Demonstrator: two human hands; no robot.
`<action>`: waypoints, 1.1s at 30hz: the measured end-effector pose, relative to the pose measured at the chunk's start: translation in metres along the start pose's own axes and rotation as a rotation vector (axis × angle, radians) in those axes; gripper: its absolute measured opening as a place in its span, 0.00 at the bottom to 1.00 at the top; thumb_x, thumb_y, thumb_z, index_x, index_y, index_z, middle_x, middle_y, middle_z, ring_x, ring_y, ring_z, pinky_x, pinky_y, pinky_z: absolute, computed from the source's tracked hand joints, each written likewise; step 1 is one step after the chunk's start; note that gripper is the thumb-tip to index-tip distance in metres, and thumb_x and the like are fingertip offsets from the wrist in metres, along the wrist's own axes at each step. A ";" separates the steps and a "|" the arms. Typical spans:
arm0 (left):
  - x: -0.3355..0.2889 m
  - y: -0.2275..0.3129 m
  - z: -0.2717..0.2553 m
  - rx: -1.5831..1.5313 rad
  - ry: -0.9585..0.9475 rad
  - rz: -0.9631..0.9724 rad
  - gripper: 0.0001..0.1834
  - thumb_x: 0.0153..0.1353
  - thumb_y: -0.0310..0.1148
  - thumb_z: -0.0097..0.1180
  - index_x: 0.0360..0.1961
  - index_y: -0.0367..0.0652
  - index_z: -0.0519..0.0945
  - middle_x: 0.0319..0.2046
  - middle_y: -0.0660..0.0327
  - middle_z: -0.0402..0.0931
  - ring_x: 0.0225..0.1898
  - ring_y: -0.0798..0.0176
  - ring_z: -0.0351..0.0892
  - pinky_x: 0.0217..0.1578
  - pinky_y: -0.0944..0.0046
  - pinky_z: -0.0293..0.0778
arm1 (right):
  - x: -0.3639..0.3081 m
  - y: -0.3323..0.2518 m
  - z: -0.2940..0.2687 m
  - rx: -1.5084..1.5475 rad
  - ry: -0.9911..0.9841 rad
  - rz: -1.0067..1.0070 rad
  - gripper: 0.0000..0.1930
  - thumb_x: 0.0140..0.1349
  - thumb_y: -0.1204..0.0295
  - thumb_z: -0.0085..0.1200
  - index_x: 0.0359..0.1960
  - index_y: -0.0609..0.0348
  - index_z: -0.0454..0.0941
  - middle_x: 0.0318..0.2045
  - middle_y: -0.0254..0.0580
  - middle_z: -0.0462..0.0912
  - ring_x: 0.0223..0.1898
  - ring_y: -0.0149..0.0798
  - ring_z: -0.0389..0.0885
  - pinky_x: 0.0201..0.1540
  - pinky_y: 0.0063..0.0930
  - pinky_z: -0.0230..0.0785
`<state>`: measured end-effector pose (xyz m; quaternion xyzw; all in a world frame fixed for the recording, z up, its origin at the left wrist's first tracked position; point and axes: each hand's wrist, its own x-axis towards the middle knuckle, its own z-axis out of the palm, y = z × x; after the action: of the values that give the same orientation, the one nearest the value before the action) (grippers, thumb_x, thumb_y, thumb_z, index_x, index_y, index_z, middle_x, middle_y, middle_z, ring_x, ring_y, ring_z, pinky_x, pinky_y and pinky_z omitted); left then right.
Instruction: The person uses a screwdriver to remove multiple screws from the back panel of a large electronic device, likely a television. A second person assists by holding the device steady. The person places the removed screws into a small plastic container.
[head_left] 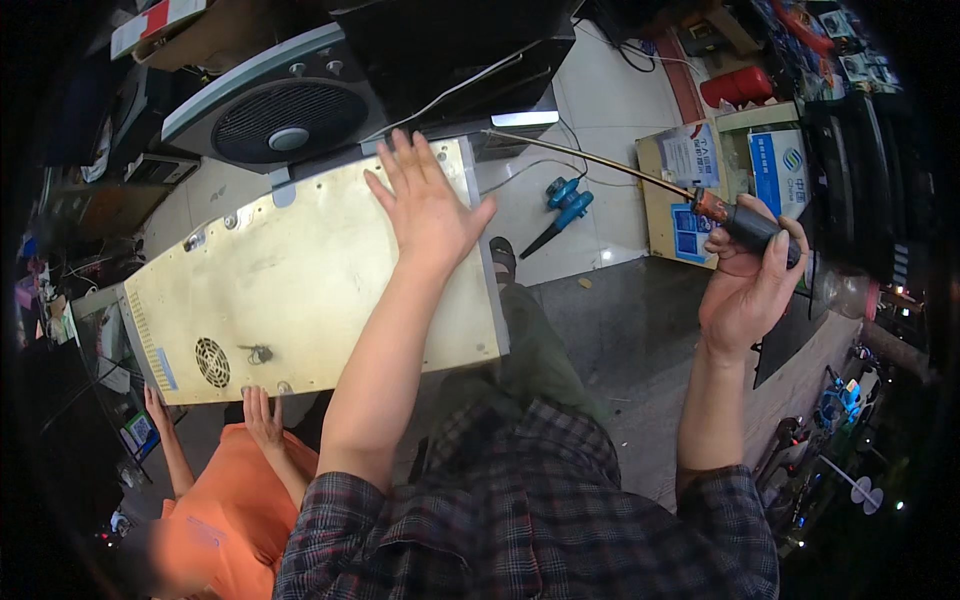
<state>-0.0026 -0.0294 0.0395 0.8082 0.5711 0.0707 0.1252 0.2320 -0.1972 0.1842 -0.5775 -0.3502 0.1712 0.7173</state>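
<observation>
A large pale-gold metal casing with a round vent at its lower left lies across the left half of the head view. On its upper right part my left hand rests flat, fingers spread and thumb out to the right. Off to the right, my right hand is wrapped round the dark handle of a long screwdriver. Its thin shaft points left and up, and the tip appears near the casing's upper right corner; whether it touches anything I cannot tell.
A person in an orange shirt has both hands at the casing's lower left edge. A box fan stands beyond it. On the tiled floor lies a blue blower. Cardboard boxes and a red cylinder are at the right.
</observation>
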 end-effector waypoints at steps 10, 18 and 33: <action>0.008 -0.008 0.003 -0.152 0.053 0.080 0.55 0.50 0.49 0.70 0.71 0.24 0.59 0.68 0.38 0.58 0.78 0.34 0.45 0.76 0.30 0.34 | 0.043 0.024 0.048 -0.103 -0.298 -0.077 0.18 0.78 0.67 0.43 0.63 0.57 0.58 0.53 0.69 0.79 0.35 0.45 0.86 0.41 0.38 0.83; 0.009 -0.013 0.011 -0.176 0.096 0.099 0.53 0.51 0.48 0.70 0.69 0.24 0.61 0.67 0.35 0.58 0.77 0.32 0.46 0.75 0.30 0.36 | 0.057 0.002 0.081 -0.336 -0.541 -0.262 0.20 0.77 0.62 0.47 0.63 0.53 0.56 0.52 0.67 0.80 0.41 0.45 0.86 0.41 0.36 0.85; 0.019 -0.023 0.001 -0.192 0.082 0.113 0.53 0.45 0.56 0.75 0.63 0.28 0.68 0.63 0.39 0.66 0.73 0.38 0.57 0.77 0.36 0.40 | 0.054 0.000 0.095 -0.373 -0.645 -0.312 0.21 0.75 0.63 0.51 0.60 0.56 0.57 0.51 0.66 0.81 0.43 0.44 0.86 0.41 0.33 0.86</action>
<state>-0.0166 -0.0042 0.0312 0.8198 0.5199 0.1648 0.1744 0.2025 -0.0948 0.2089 -0.5544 -0.6657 0.1663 0.4710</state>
